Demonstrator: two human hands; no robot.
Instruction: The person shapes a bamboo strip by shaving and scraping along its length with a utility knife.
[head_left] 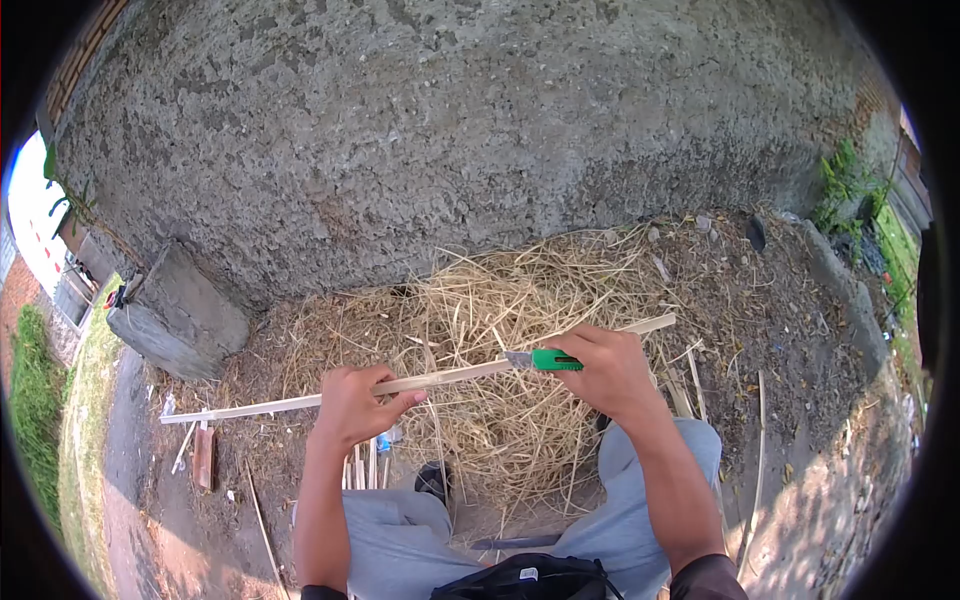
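A long pale bamboo strip (460,374) runs slantwise across the view, its left end lower than its right. My left hand (350,404) is closed round the strip left of the middle. In my right hand (607,370) is a green box cutter (553,359), its grey blade pointing left and lying against the strip. The strip's right end sticks out beyond my right hand. Below both hands lies a heap of thin straw-coloured shavings (500,430).
A rough grey wall (450,150) stands ahead. A concrete block (185,315) leans at the left, near a reddish brick piece (204,458). Several strips lie between my knees and on the ground. A black bag (530,578) rests at my lap.
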